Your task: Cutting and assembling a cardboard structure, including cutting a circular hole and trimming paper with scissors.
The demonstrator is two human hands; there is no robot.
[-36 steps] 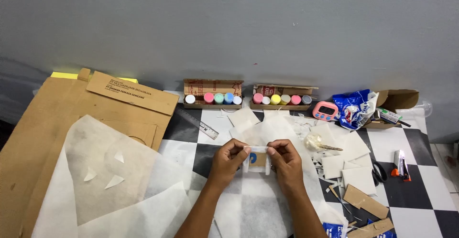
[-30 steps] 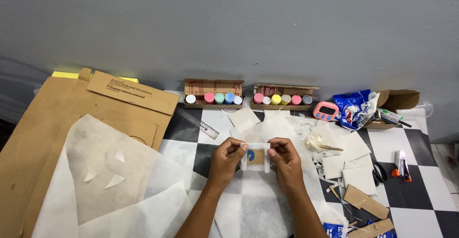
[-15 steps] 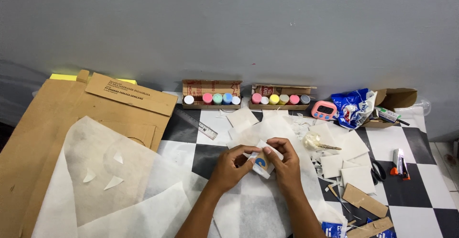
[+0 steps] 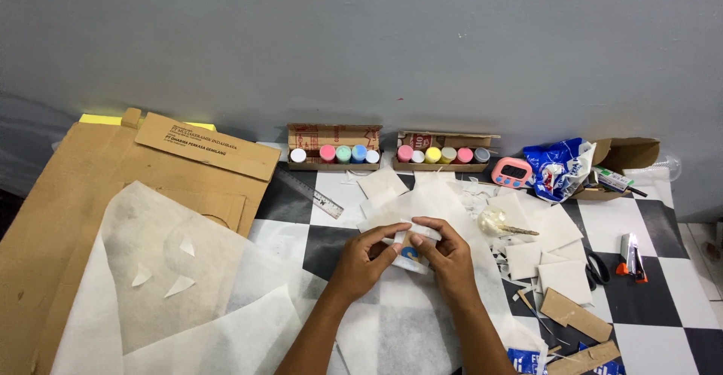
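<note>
White paper scraps [image 4: 553,228] and cardboard strips [image 4: 576,315] crowd the checkered mat [image 4: 655,224] to the right of the hands; a ruler [image 4: 310,196] and a flattened cardboard sheet [image 4: 83,194] lie to the left. The left hand [image 4: 367,258] and right hand [image 4: 444,253] pinch a small paper-wrapped piece [image 4: 410,253] between their fingertips, mid-mat, its long axis tilted slightly down to the right. Behind, two cardboard boxes [image 4: 334,138] [image 4: 440,166] hold rows of paint pots [image 4: 346,153].
</note>
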